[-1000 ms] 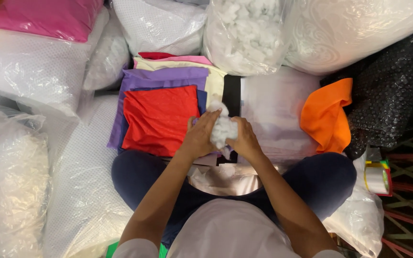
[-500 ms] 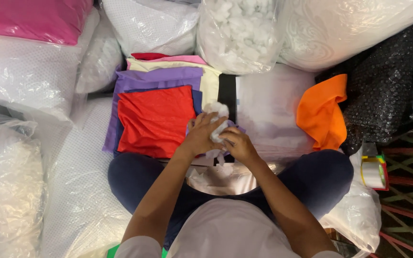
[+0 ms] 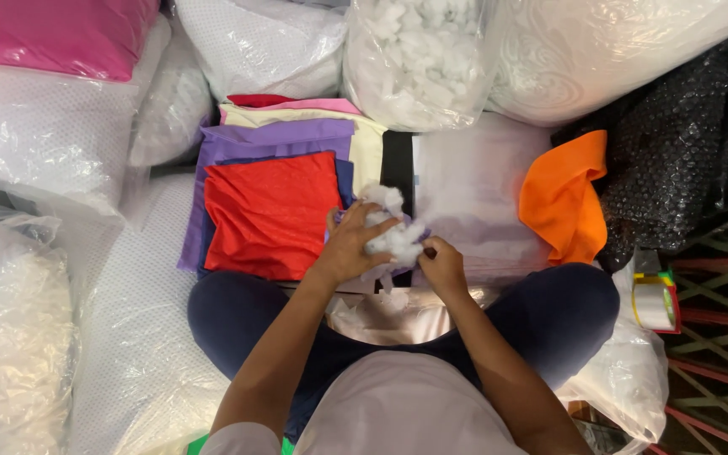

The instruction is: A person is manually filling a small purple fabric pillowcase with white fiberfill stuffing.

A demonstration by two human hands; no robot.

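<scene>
Left hand (image 3: 349, 248) clutched the white stuffing clump (image 3: 389, 227), fingers curled around it; right hand (image 3: 441, 265) pinched its near edge, apparently, beside the red cloth (image 3: 271, 215).

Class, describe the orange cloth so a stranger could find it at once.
Start at the stack of folded fabrics before the seated person, then look past the pale sheet. The orange cloth lies crumpled against black bubble wrap, the only unfolded, orange piece.
</scene>
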